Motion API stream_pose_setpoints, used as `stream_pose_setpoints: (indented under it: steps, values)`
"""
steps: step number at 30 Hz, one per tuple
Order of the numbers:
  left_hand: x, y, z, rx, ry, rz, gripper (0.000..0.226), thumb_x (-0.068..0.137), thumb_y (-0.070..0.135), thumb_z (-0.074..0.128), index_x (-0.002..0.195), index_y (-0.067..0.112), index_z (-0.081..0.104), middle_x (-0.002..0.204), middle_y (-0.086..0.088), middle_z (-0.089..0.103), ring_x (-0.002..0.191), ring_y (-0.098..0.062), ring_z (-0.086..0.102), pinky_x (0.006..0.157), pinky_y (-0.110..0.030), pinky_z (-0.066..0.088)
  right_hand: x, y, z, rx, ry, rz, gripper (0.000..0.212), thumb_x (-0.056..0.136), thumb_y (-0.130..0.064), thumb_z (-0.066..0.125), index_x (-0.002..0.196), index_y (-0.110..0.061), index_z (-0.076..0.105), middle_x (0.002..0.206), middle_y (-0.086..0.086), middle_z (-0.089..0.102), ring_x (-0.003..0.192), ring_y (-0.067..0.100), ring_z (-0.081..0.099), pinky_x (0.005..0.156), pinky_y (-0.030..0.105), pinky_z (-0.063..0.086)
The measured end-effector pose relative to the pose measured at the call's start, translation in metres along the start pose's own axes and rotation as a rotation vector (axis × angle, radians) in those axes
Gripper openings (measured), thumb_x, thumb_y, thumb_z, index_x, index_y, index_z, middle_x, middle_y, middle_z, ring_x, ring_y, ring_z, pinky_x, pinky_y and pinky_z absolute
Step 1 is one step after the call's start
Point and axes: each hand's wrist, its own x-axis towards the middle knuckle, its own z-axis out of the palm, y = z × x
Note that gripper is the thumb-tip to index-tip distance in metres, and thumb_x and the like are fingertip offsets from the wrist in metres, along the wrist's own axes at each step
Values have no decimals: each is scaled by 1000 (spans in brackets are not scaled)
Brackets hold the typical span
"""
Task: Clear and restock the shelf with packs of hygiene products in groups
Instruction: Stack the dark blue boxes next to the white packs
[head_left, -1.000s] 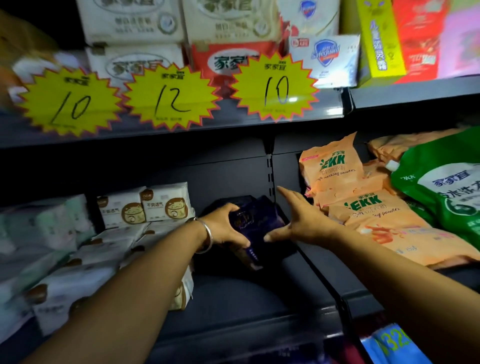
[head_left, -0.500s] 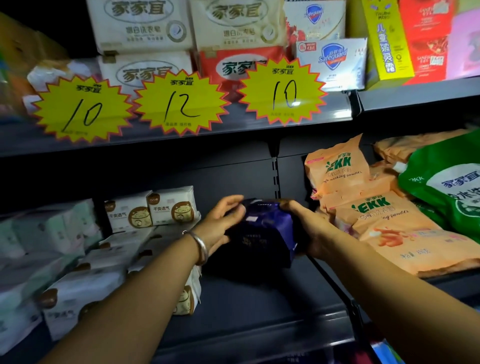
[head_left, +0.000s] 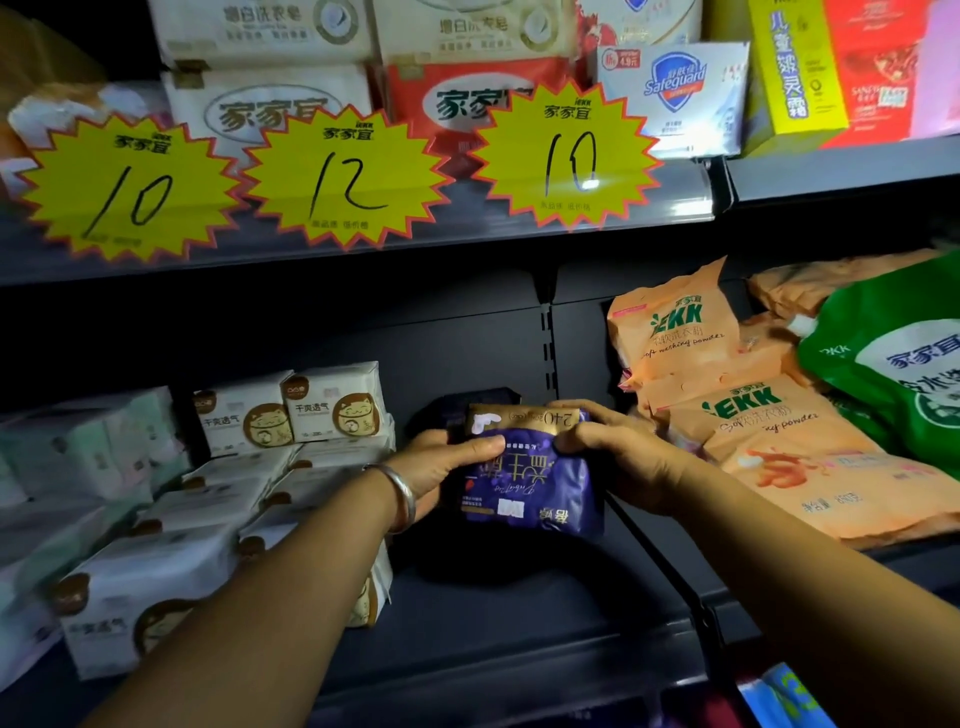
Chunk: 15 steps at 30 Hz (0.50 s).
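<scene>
Head view of a dark shelf in the lower centre of the frame. Both hands hold a purple pack of hygiene product at centre frame: the left hand, with a metal bangle at the wrist, grips its left end with the thumb laid across the upper face, and the right hand grips its right end with fingers curled over the top edge. Compared with a second ago, when the right hand was spread open beside the pack and only the left touched it deep in the bay, the pack is now drawn forward and tilted up so that its printed face shows, upside down. Dark packs appear to remain behind it, though that recess is too dim to tell. White packs stand and lie at centre left, orange washing-powder bags and a green bag at right, and yellow price stars hang on the shelf edge above. The change suggests the clearing step is under way: this pack is being lifted out, with restocking in groups not yet begun in this bay.
</scene>
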Motion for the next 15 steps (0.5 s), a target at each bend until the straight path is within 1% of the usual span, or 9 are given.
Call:
stream_pose_setpoints:
  steps: [2, 3, 4, 6, 8, 9, 10, 12, 15]
  values:
    - [0, 1, 0, -12, 26, 11, 26, 78, 17, 68, 103, 10, 64, 90, -9, 73, 80, -20, 70, 77, -35, 57, 1, 1, -2, -72, -9, 43, 66, 56, -16, 75, 118, -7, 54, 111, 21, 65, 99, 36, 63, 93, 49, 49]
    - [0, 1, 1, -15, 43, 16, 26, 81, 20, 66, 105, 11, 63, 91, -9, 73, 79, -20, 70, 74, -33, 58, 1, 2, -1, -97, 7, 53, 67, 55, -21, 76, 117, -5, 55, 109, 22, 66, 97, 36, 64, 88, 47, 52]
    - [-1, 2, 2, -12, 83, 12, 28, 84, 25, 64, 108, 12, 62, 94, -9, 72, 80, -20, 69, 72, -33, 58, 2, 2, 1, -107, 39, 50, 65, 56, -23, 75, 115, -4, 55, 105, 21, 67, 92, 34, 65, 78, 42, 56]
    - [-1, 2, 1, 9, 189, -53, 44, 84, 41, 62, 116, 12, 56, 105, -10, 68, 89, -25, 65, 72, -38, 55, 5, 5, 7, -80, 170, 23, 55, 67, -22, 72, 115, -3, 55, 97, 16, 66, 82, 28, 64, 61, 32, 52]
    - [1, -2, 0, 2, 214, -170, 65, 77, 55, 61, 127, 17, 48, 123, -12, 59, 105, -35, 58, 76, -49, 49, 10, 11, 12, 28, 309, 3, 50, 78, -20, 68, 121, 0, 52, 97, 14, 64, 81, 27, 62, 61, 33, 51]
    - [-1, -3, 3, -25, 165, -201, 66, 75, 59, 59, 128, 21, 48, 127, -12, 56, 112, -39, 55, 78, -54, 46, 11, 14, 15, 110, 346, 1, 51, 80, -19, 67, 123, 0, 50, 99, 15, 63, 82, 27, 62, 61, 33, 52]
    - [-1, -5, 7, -65, 101, -211, 62, 75, 60, 57, 125, 24, 51, 125, -11, 58, 115, -40, 53, 80, -58, 43, 11, 17, 17, 186, 347, -1, 55, 78, -20, 68, 125, 0, 48, 103, 16, 62, 84, 27, 62, 61, 33, 53]
    - [-1, -5, 15, -122, 52, -187, 52, 75, 55, 59, 115, 23, 59, 113, -9, 66, 107, -38, 59, 76, -59, 45, 9, 23, 22, 222, 291, 33, 73, 69, -24, 74, 131, -3, 43, 113, 18, 60, 90, 28, 63, 61, 34, 54]
    - [2, -3, 17, -47, 240, -60, 41, 70, 30, 77, 105, 18, 61, 91, -7, 70, 83, -28, 65, 77, -52, 51, 0, 25, 24, -48, 177, 129, 97, 62, -29, 80, 143, -17, 29, 125, 10, 57, 98, 23, 60, 66, 34, 48]
